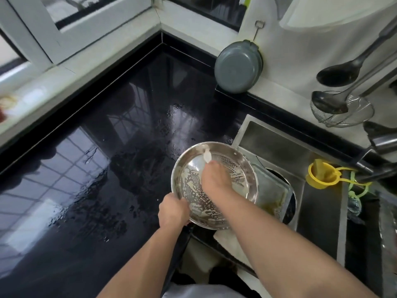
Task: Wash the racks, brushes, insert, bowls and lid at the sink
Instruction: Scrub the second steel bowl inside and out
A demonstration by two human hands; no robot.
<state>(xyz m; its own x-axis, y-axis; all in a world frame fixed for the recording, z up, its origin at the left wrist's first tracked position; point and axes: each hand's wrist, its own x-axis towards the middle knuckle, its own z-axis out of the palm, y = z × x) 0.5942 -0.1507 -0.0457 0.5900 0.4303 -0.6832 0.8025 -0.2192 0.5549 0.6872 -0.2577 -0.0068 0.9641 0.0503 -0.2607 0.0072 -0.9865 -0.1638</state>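
A shiny steel bowl (234,166), streaked inside with white suds, tilts over the left edge of the sink (245,134). My left hand (173,211) grips the bowl's near-left rim. My right hand (214,177) is inside the bowl, holding a white soapy scrubber (207,157) whose tip sticks out past my fingers against the far wall of the bowl. A clear rectangular container (277,190) with yellowish residue lies in the sink just right of the bowl.
A wet black counter (96,168) spreads to the left. A grey lidded pan (237,67) leans against the back wall. Ladles and a wire strainer (343,108) hang at the right. A yellow funnel-like strainer (321,175) sits on the sink's ledge.
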